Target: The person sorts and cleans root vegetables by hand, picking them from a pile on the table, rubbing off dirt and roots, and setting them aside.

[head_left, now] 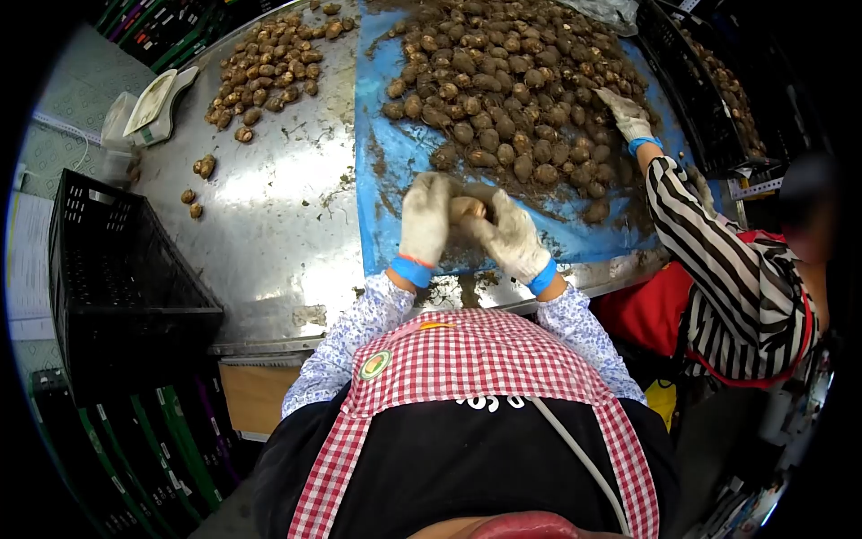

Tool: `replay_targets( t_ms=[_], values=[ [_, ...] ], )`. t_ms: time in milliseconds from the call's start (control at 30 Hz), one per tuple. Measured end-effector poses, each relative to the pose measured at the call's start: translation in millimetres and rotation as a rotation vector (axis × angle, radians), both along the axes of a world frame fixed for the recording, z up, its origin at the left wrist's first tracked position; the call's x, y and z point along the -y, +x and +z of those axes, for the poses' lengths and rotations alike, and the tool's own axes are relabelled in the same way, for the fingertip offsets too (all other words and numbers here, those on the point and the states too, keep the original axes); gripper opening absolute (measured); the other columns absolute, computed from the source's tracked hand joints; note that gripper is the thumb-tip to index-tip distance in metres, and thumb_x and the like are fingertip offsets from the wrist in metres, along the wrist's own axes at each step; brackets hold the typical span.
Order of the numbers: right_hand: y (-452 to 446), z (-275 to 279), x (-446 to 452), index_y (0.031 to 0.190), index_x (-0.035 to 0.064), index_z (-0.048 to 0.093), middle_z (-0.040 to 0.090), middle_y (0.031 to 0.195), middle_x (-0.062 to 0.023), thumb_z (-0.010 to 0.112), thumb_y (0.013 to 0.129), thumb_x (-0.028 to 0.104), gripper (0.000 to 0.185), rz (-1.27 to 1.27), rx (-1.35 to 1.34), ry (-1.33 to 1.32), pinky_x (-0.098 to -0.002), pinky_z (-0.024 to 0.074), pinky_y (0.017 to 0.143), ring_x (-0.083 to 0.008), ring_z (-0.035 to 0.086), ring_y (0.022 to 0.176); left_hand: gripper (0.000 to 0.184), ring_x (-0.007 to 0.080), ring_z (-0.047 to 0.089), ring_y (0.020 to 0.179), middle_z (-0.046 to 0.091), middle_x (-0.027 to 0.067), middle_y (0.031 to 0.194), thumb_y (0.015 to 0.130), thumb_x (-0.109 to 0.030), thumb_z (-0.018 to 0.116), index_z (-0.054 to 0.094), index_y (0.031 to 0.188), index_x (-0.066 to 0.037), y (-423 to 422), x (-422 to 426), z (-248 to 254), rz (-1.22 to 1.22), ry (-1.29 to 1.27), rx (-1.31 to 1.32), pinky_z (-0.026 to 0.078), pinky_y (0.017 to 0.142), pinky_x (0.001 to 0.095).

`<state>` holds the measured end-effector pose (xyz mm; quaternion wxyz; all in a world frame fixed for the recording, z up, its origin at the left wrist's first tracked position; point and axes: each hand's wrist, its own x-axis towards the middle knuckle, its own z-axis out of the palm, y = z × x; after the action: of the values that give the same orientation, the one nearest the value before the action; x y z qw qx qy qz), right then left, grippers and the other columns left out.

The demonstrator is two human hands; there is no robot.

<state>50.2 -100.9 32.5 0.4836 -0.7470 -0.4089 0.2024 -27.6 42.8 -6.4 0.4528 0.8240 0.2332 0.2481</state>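
Observation:
Both my hands wear whitish work gloves with blue bands at the wrists and meet over the near part of the blue sheet (382, 229). Between them is a brown root vegetable (467, 209), blurred and partly covered by the fingers. My left hand (426, 216) is closed against its left side. From the right, my right hand (514, 235) wraps its fingers round it. Just beyond lies a large heap of soil-covered round roots (512, 99). Farther left, a smaller pile of cleaner roots (269, 67) rests on the metal table (278, 198).
A co-worker's gloved hand (626, 117) touches the heap's right side, the striped sleeve (709, 242) reaching in. An empty black crate (126, 260) stands at the left edge, a scale (154, 106) beyond it. Another black crate (718, 99) is at the upper right.

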Motion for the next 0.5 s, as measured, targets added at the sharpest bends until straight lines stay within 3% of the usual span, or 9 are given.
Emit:
replay_targets(
  t_ms=[33,67,100,200,233,333,367,433,500],
  values=[
    [0.6,-2.1,-0.8,0.126,0.0031,0.051,0.059,0.118,-0.0181,0.061,0.090,0.038,0.051,0.026,0.081,0.049,-0.0387,0.0476,0.094,-0.0312,0.059,0.110,0.016,0.0230,0.065,0.086,0.064,0.0156,0.098,0.093,-0.001,0.048,0.058,0.104,0.004,-2.0,-7.6,9.0,-0.043,0.350,-0.006,0.057,0.073,0.0312],
    [1.1,-5.1,-1.6,0.127,0.0030,0.050,0.059,0.119,-0.0180,0.063,0.089,0.037,0.052,0.054,0.159,0.099,-0.0380,0.0475,0.095,-0.0306,0.059,0.111,0.016,0.0230,0.066,0.086,0.064,0.0156,0.098,0.093,-0.002,0.048,0.058,0.105,0.004,1.2,-8.5,3.8,-0.073,-0.101,0.122,0.057,0.072,0.0307],
    [1.3,-10.4,-2.6,0.128,0.0033,0.050,0.058,0.121,-0.0173,0.066,0.087,0.036,0.055,0.021,0.056,0.149,-0.0362,0.0470,0.096,-0.0285,0.058,0.113,0.017,0.0229,0.066,0.086,0.064,0.0155,0.098,0.094,-0.002,0.048,0.057,0.106,0.004,4.9,-8.8,-6.9,-0.100,-0.551,0.246,0.057,0.071,0.0302],
    [1.8,-0.7,-3.5,0.127,0.0032,0.050,0.059,0.120,-0.0164,0.065,0.087,0.037,0.054,-0.052,-0.211,0.186,-0.0355,0.0487,0.095,-0.0274,0.060,0.110,0.024,0.0221,0.066,0.085,0.063,0.0139,0.098,0.096,-0.015,0.051,0.056,0.111,0.003,6.1,-5.6,-23.0,-0.182,-0.984,0.234,0.056,0.069,0.0285],
    [5.9,7.4,-4.7,0.122,0.0027,0.054,0.063,0.109,-0.0160,0.063,0.089,0.031,0.045,-0.055,0.053,0.067,-0.0355,0.0525,0.086,-0.0265,0.063,0.101,0.027,0.0218,0.066,0.084,0.063,0.0140,0.098,0.096,-0.018,0.052,0.055,0.112,0.003,-0.3,-2.7,-0.5,-0.252,-0.954,0.097,0.056,0.068,0.0281],
    [8.8,-2.9,-9.4,0.114,0.0031,0.058,0.066,0.097,-0.0165,0.060,0.090,0.029,0.035,-0.012,0.312,-0.321,-0.0373,0.0545,0.075,-0.0278,0.066,0.090,0.033,0.0183,0.065,0.073,0.064,0.0126,0.097,0.095,-0.026,0.055,0.055,0.114,0.002,-4.5,-4.5,3.6,-0.236,-0.752,-0.077,0.055,0.062,0.0275],
    [12.3,-23.8,-10.4,0.103,0.0051,0.060,0.065,0.087,-0.0163,0.057,0.092,0.028,0.025,-0.024,0.456,-0.165,-0.0388,0.0540,0.067,-0.0289,0.065,0.081,0.032,0.0178,0.065,0.071,0.065,0.0125,0.096,0.096,-0.026,0.054,0.056,0.113,0.001,-5.8,-6.1,6.4,-0.210,-0.742,-0.100,0.055,0.060,0.0283],
    [43.0,-61.8,-10.4,0.100,0.0054,0.059,0.064,0.084,-0.0164,0.055,0.092,0.026,0.022,-0.167,0.083,-0.226,-0.0396,0.0543,0.067,-0.0295,0.065,0.079,0.029,0.0178,0.063,0.067,0.066,0.0127,0.088,0.096,-0.027,0.053,0.059,0.105,-0.001,-5.7,-13.0,-1.5,-0.146,-0.759,-0.032,0.054,0.058,0.0302],
    [68.2,-62.0,-22.3,0.099,0.0047,0.058,0.063,0.083,-0.0153,0.052,0.092,0.020,0.018,-0.231,0.190,-0.472,-0.0395,0.0543,0.069,-0.0285,0.064,0.079,0.032,0.0195,0.064,0.070,0.066,0.0144,0.086,0.096,-0.031,0.053,0.058,0.106,-0.001,-3.7,-41.0,15.9,-0.029,-0.724,0.038,0.055,0.060,0.0309]
  ],
)
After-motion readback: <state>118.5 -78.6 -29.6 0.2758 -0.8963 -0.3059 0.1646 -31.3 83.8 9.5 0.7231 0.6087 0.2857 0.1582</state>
